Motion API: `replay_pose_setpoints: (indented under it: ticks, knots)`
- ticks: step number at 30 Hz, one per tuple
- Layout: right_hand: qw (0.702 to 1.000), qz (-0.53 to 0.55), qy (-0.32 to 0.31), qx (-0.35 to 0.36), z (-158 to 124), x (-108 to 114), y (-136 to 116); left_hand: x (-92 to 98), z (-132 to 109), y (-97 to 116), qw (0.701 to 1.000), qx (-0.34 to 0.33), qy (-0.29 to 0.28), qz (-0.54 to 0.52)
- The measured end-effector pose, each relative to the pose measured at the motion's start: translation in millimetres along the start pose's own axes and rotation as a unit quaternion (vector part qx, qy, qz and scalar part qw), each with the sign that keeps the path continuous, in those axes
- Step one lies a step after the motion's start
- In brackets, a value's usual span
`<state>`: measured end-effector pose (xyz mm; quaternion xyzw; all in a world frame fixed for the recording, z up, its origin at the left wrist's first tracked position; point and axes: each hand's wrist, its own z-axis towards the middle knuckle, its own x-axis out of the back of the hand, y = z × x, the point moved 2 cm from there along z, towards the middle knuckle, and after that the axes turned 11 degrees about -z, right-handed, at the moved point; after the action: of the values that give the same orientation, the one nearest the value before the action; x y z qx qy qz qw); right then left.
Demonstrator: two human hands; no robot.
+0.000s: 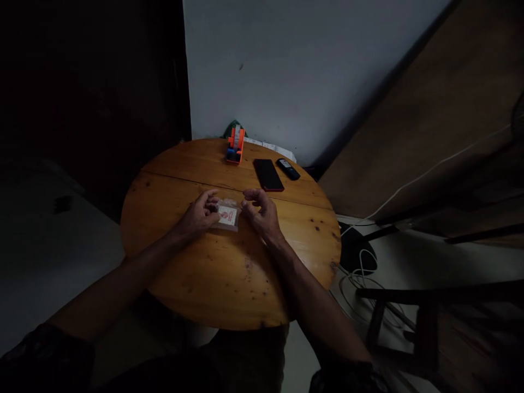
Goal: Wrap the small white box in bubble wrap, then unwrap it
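In the head view, a clear packet (232, 227) with a white card (227, 214) printed in red lies in the middle of the wooden counter (196, 278), between the person's two hands. The left hand (200, 213) has hold of the packet at its left edge: the thumb lies over the card's side and the other fingers are curled in close beside it. The right hand (265, 216) is at the packet's far right corner, its fingers bent and a gap showing between the forefinger and the thumb. Whether the thumb and another finger pinch the packet's corner there, I cannot tell.

Farther off, near the counter's far edge, stands an orange tape dispenser (236, 143) with a blue part low on its near end. Something green (228, 130) shows behind it, and white paper (268, 146) runs along the far edge to its right. To the right of the dispenser, beyond the right hand, a dark phone (268, 175) with a red edge lies flat, and just beside it on the right is a smaller keypad phone (288, 168). A pale wall (286, 71) rises behind the counter. On the floor to the right, pale cables (364, 271) lie looped by a black object (354, 248), with dark wooden furniture (426, 333) nearer by. The room is dim.
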<state>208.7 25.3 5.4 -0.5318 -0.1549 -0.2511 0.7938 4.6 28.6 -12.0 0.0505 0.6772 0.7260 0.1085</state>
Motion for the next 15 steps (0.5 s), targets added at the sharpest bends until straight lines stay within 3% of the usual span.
replay_pose_setpoints:
  ticks: [6,11,15]
  knots:
    - [0.990,0.096,-0.059,-0.082,5,-6,12,-3.5,-2,4,1.000,0.001,0.012,0.001]
    - [0.965,0.200,-0.090,-0.144,10,-14,13,-7.5,-3,8,1.000,0.006,0.012,0.009]
    - [0.953,0.202,-0.127,-0.186,22,-17,8,-9.5,-5,11,0.999,-0.005,0.008,0.038]
